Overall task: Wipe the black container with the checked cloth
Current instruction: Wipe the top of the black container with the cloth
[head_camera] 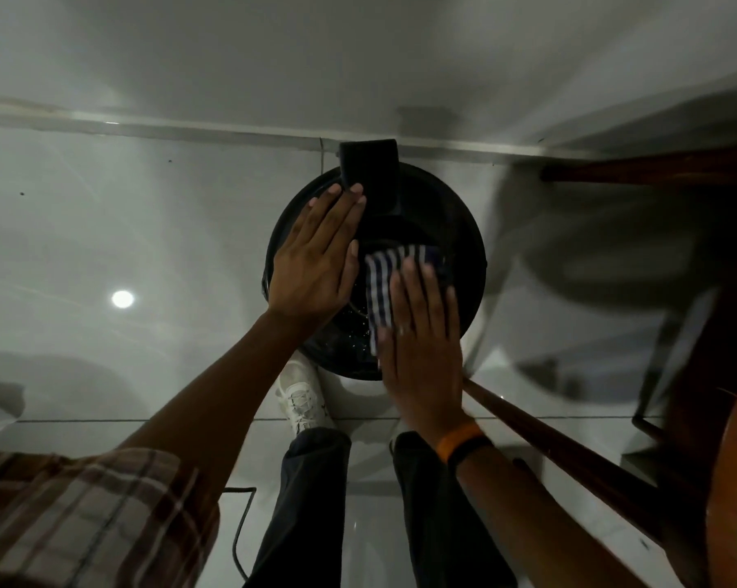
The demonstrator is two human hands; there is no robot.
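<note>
The black container [451, 231] stands on the pale tiled floor [146, 231], directly under both hands. The left hand [316, 256] lies flat and open on the left part of its round top, fingers stretched together toward a black block [369, 171] at the far rim, gripping nothing. Just right of it, the right hand [422, 345] presses the checked cloth [383, 282] against the top with fingers spread flat; the cloth sticks out beyond its fingertips and along its thumb side. A white shoe [301, 396] shows below the container.
</note>
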